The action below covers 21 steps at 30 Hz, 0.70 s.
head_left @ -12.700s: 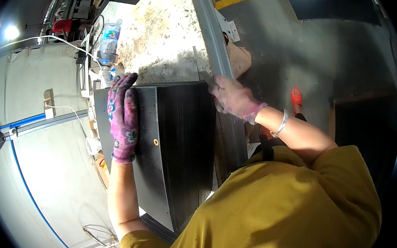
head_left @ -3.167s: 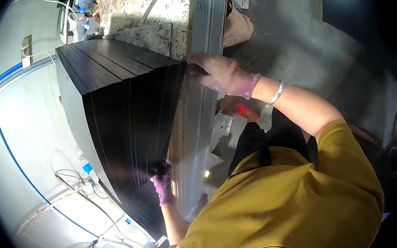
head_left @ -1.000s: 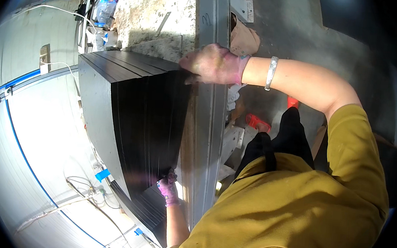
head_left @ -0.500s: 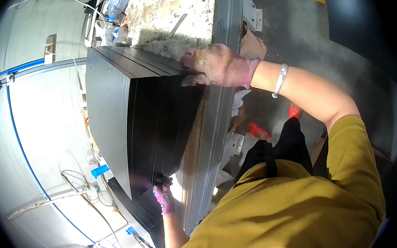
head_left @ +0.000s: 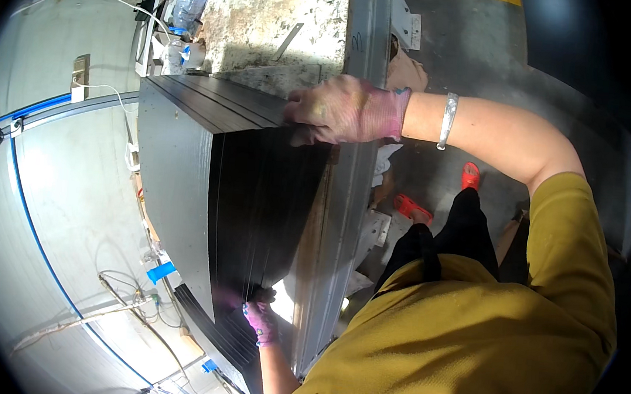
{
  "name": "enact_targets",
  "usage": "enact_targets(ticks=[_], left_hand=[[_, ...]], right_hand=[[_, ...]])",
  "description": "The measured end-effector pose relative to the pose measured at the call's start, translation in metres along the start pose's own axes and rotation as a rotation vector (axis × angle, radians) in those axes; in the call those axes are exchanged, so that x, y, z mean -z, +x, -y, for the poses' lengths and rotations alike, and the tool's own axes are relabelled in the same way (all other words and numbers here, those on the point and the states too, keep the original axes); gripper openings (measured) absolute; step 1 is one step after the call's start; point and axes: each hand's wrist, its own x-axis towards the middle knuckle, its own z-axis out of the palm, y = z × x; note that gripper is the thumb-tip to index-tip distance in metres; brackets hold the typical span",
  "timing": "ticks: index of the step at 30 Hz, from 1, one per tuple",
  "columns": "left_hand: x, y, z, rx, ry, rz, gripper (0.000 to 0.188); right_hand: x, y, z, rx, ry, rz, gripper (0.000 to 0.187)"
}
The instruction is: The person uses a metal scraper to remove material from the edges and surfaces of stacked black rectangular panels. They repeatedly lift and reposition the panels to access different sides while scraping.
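Note:
A stack of dark grey and black flat panels (head_left: 175, 186) stands on edge on the workbench, its broad grey face turned left and its black edges toward me. My right hand (head_left: 352, 111), in a pinkish knit glove, reaches across to the stack's far end. Its fingers curl over the panels' edges at the upper corner, with the fingertips partly in shadow. Lower down, my left hand (head_left: 262, 322), in a purple glove, grips the panels' near end. Its fingers are closed at the dark edge and partly lost in shadow.
More dark panels (head_left: 209, 322) lean at the lower left. Beyond the stack, the worn bench top (head_left: 270, 16) holds a thin metal strip (head_left: 288, 41). A plastic bottle (head_left: 191, 0) lies farther left. A grey metal beam (head_left: 352, 200) runs along the bench's near side. Cables hang by the pale wall.
My right hand's fingers have closed more tightly over the panels' corner; the gap beneath the fingers has narrowed. My left hand stays at the near end. The whole view has shifted slightly.

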Motion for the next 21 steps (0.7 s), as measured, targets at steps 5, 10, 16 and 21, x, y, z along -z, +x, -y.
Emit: enact_targets(ticks=[5, 10, 16, 21], left_hand=[[0.002, -0.006, -0.004, 0.043, 0.069, -0.094, 0.031], [0.026, -0.012, 0.002, -0.106, 0.449, -0.136, 0.039], [0.021, -0.008, -0.010, 0.017, 0.166, -0.183, 0.046], [0.018, -0.011, 0.009, 0.002, 0.136, -0.193, 0.043]], right_hand=[[0.002, -0.006, 0.005, -0.140, -0.020, 0.042, 0.046], [0.019, 0.001, 0.019, -0.033, -0.227, 0.063, 0.046], [0.003, 0.006, 0.016, 0.012, -0.229, -0.045, 0.041], [0.003, 0.005, 0.018, 0.021, -0.216, -0.080, 0.041]])
